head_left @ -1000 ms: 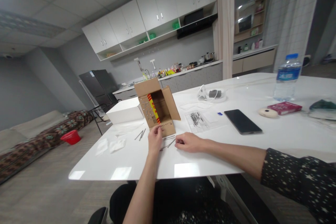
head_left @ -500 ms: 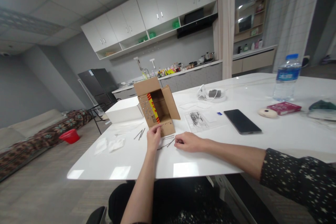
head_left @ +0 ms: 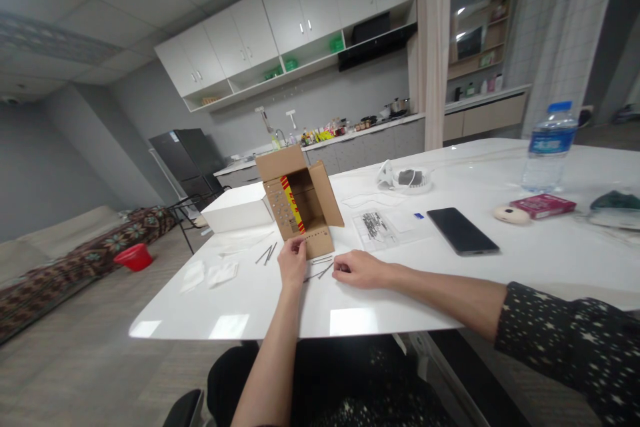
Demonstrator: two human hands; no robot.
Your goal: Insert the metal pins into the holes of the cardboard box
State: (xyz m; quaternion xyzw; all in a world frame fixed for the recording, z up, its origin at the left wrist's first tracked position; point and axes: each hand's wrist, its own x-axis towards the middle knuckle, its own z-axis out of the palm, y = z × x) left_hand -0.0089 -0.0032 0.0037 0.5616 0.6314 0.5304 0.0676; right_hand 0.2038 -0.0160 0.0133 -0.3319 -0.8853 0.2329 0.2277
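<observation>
1. The left hand [head_left: 293, 262] rests at the lower front edge of the open cardboard box [head_left: 300, 203], fingertips bunched against the perforated flap; whether they pinch one of the thin metal pins cannot be told.
2. The right hand [head_left: 361, 270], at the left hand's three o'clock, lies knuckles-up on the white table [head_left: 550, 253], fingers curled narrow and tips close to the loose pins [head_left: 323, 271] scattered between the two hands; no firm hold shows.
3. The box lies on its side, mouth toward the person, a red-and-yellow strip on its inner left wall, directly at twelve o'clock from the left hand.
4. More pins [head_left: 267, 254] lie at the box's seven o'clock; a clear bag [head_left: 376, 227] sits at its three o'clock, a black phone [head_left: 462, 230] beyond that.
5. Likely risk: the light box may slide away under the left hand's push, or a sweeping wrist may roll loose pins off the near edge.
</observation>
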